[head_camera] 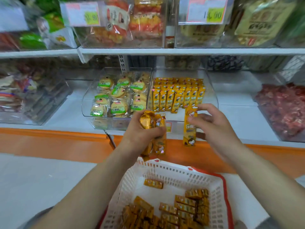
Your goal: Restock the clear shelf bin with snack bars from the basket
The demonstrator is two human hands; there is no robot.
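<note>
The snack bars [189, 129] wear glossy, slightly crinkled film wrappers. The shelf bin [212, 96] is clear, smooth, shiny plastic. The basket [165, 169] is duller white perforated plastic. The biscuit packs [118, 106] have transparent glossy film.

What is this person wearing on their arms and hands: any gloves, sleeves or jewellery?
Nothing that shows. The left hand and right hand are bare, with no gloves. The left forearm and right forearm are uncovered all the way to the frame edge, so no sleeve is in view. No watch, bracelet or ring is visible on the wrists or on the fingers that show.
</note>
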